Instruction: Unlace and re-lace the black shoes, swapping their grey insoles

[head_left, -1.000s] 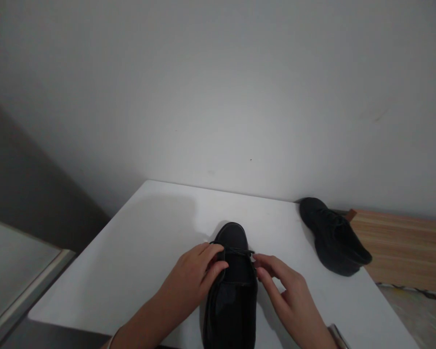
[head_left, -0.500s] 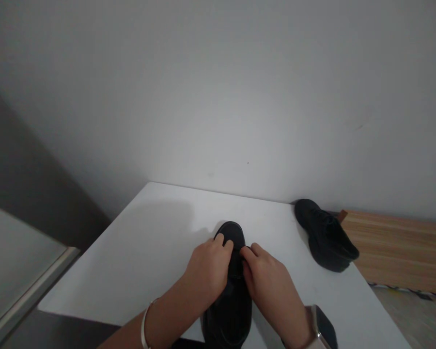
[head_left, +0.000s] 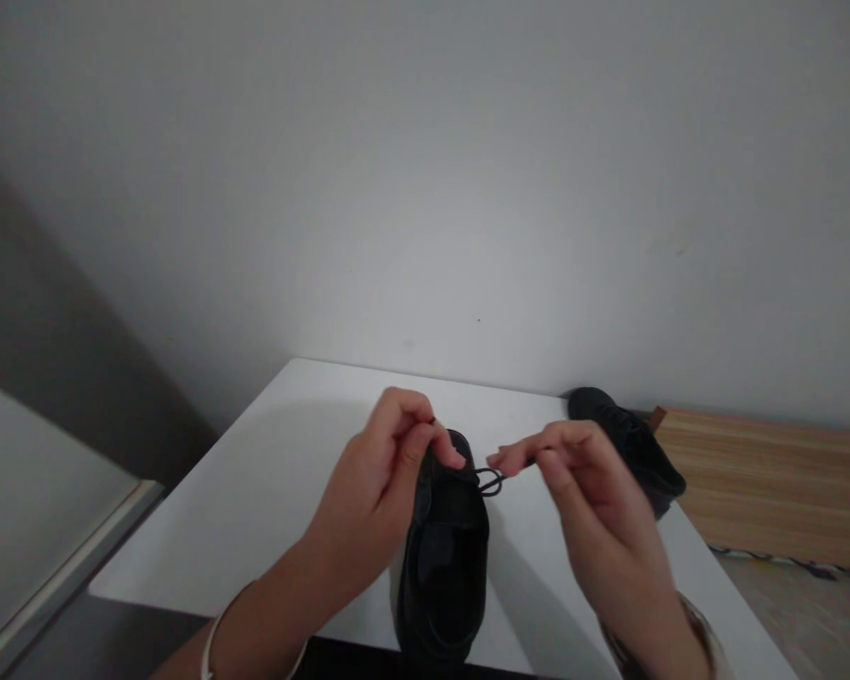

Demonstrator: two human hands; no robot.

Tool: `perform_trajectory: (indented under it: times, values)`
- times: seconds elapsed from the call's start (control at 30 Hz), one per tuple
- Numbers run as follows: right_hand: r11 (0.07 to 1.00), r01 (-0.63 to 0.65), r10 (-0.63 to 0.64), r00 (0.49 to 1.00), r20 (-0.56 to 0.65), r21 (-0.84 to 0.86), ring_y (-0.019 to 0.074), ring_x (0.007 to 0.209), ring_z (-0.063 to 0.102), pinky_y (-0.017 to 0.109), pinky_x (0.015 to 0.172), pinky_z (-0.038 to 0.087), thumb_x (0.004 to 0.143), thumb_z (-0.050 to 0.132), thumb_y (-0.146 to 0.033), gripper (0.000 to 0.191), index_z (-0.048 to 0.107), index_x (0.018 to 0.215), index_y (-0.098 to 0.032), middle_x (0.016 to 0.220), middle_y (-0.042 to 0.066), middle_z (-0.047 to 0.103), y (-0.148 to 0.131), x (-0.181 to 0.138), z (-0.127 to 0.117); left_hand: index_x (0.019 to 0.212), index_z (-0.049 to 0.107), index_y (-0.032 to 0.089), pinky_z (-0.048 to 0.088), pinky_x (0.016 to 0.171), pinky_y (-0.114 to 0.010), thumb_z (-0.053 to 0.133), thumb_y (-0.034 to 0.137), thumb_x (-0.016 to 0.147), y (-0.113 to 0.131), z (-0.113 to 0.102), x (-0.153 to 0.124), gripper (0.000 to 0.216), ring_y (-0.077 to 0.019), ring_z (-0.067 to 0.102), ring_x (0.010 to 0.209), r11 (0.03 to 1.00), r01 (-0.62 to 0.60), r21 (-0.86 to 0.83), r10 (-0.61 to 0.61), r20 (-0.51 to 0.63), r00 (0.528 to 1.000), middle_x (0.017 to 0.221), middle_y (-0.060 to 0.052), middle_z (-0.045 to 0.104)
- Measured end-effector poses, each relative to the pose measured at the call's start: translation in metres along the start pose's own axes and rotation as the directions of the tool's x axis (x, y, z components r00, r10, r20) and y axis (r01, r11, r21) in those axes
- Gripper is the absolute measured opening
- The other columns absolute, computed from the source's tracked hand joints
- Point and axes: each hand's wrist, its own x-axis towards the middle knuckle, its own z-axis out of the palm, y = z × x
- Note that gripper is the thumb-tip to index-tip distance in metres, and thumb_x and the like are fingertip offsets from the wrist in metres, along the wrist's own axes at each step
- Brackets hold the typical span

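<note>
A black lace-up shoe (head_left: 448, 576) stands on the white table (head_left: 290, 444), toe toward the wall and heel toward me. From its right side a dark shoelace (head_left: 492, 482) runs out in a loop to my right hand (head_left: 602, 510), which pinches it between thumb and finger. Above the shoe's left side, my left hand (head_left: 382, 472) is closed in a pinch at a dark bit that looks like the lace's other end; most of it is hidden by the fingers. Behind my right hand stands a second black shoe (head_left: 634, 439), partly covered by it.
A plain pale wall (head_left: 425, 208) rises behind the table. To the right lies a wood-grain board (head_left: 765, 482), lower than the tabletop. A pale panel with a raised edge (head_left: 106, 529) is at the left.
Both hands were close together over the front of the shoe. They have now lifted and moved apart, the right one drawing a shoelace out to the right.
</note>
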Motion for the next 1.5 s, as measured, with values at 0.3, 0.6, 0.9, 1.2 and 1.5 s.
perform_trajectory:
  times: [0.3,0.6,0.9,1.2,1.5]
  values:
    - [0.935,0.246,-0.098,0.871,-0.482,0.254,0.0112,0.056,0.039,0.022,0.047,0.032,0.084,0.071,-0.018,0.011,0.062,0.088,-0.023,0.062,-0.005,0.048,-0.025,0.02,-0.043,0.096,0.051,0.024,0.032,0.049,-0.024,0.054,0.028,0.098,-0.007,-0.04,0.005,0.005,-0.0111,0.039,0.053,0.994,-0.105,-0.019,0.093,-0.331,0.939,0.064,0.007,0.047]
    - [0.789,-0.221,0.386,0.904,0.183,-0.574,0.0147,0.055,0.054,0.029,0.055,0.038,0.093,0.054,-0.052,0.038,0.065,0.111,-0.021,0.086,0.005,0.072,0.047,-0.006,-0.034,0.092,0.073,0.023,0.037,0.068,-0.03,0.057,0.052,0.092,-0.064,-0.035,-0.004,0.033,-0.0184,0.056,0.072,0.77,0.066,0.635,-0.387,0.382,0.839,0.079,-0.001,0.061]
    - [0.831,-0.318,0.469,0.842,0.266,-0.457,0.0184,0.069,0.056,0.029,0.065,0.042,0.094,0.048,-0.059,0.046,0.064,0.072,-0.021,0.069,0.001,0.061,0.071,-0.03,-0.026,0.072,0.064,0.019,0.049,0.088,-0.031,0.036,0.05,0.099,-0.093,-0.028,-0.026,0.049,-0.023,0.062,0.106,0.898,0.211,0.386,-0.387,0.466,0.795,0.108,-0.008,0.066]
    - [0.696,-0.717,0.676,0.634,0.377,-0.042,0.0032,0.045,0.029,0.022,0.043,0.016,0.084,0.066,-0.06,0.048,0.065,0.066,-0.015,0.09,0.004,0.067,0.057,-0.029,-0.02,0.067,0.067,0.021,0.026,0.117,-0.051,0.049,0.059,0.094,-0.073,-0.02,-0.025,0.05,-0.0318,0.049,0.134,0.879,0.474,0.055,-0.433,0.508,0.745,0.071,-0.006,0.067]
    - [0.643,-0.764,0.647,0.581,0.493,0.057,0.0009,0.04,0.025,0.023,0.04,0.009,0.076,0.075,-0.042,0.038,0.063,0.055,-0.013,0.056,-0.005,0.05,0.054,-0.021,-0.02,0.065,0.071,0.021,0.021,0.118,-0.054,0.056,0.061,0.088,-0.062,-0.013,-0.025,0.049,-0.0314,0.056,0.121,0.849,0.527,-0.044,-0.418,0.556,0.718,0.064,-0.003,0.06]
